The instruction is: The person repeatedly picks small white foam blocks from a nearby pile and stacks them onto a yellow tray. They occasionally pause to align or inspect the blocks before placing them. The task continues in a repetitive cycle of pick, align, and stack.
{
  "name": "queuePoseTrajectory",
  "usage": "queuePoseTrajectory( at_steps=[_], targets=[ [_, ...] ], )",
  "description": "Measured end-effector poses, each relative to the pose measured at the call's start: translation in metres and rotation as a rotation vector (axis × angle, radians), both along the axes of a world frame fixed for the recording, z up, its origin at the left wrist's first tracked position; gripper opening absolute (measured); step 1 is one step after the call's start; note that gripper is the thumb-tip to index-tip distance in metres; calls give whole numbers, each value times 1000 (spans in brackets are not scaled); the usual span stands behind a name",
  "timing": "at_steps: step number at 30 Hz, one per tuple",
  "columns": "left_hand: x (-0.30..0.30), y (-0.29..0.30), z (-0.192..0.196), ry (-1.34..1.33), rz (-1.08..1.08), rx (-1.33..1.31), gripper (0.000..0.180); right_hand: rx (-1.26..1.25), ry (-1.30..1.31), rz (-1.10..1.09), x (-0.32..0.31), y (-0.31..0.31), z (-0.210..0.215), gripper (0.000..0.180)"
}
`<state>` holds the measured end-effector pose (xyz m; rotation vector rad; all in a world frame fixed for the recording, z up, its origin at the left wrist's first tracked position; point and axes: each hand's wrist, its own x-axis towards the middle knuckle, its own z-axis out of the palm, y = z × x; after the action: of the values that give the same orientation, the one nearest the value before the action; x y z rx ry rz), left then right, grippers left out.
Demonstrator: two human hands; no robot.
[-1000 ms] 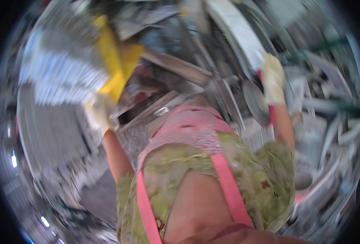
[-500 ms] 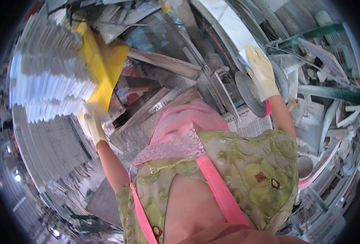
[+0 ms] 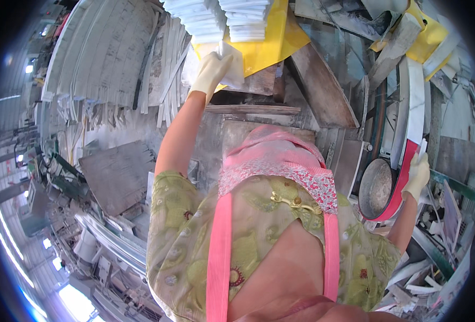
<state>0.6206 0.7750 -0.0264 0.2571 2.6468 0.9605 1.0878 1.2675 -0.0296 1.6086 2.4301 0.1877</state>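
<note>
Fingers (image 3: 226,59) of the left hand (image 3: 209,72), gloved in cream, pinch the near edge of a flat white slab (image 3: 236,70), and just beyond them rise two white stacks (image 3: 245,24) against yellow sheeting (image 3: 294,37)! To the left of that grip, long grey slabs (image 3: 103,48) line up; to its right lies a broad wooden board (image 3: 320,86). Across to the right hand (image 3: 417,176), well apart: those fingers close on a small thin white piece (image 3: 422,148), right beside a red strip (image 3: 403,185), with a round grey dish (image 3: 376,188) near on their left and a long white strip (image 3: 416,102) stretching away beyond them.
</note>
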Motion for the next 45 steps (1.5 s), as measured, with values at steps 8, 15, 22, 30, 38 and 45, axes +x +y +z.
queuePoseTrajectory(
  at_steps=[8, 15, 22, 30, 38, 45],
  targets=[
    [-40, -2, 4, 8, -240, -119, 60, -861, 1338, 361, -194, -212, 6, 52],
    [-22, -3, 23, -69, -182, -24, 67, -813, 1212, 284, -377, -366, -21, 44],
    [-44, -8, 11, -126, -156, 109, 89, -792, 1007, 589, -389, -398, -43, 80],
    [-41, -3, 22, -215, -204, 13, 85, -750, 875, 732, -364, -402, -63, 74],
    [-25, -21, 18, -262, -320, 144, 76, -760, 981, 779, -364, -391, -74, 57],
    [-19, -11, -3, -18, -182, 96, 77, -646, 1455, 856, -336, -343, -55, 35]
  ],
)
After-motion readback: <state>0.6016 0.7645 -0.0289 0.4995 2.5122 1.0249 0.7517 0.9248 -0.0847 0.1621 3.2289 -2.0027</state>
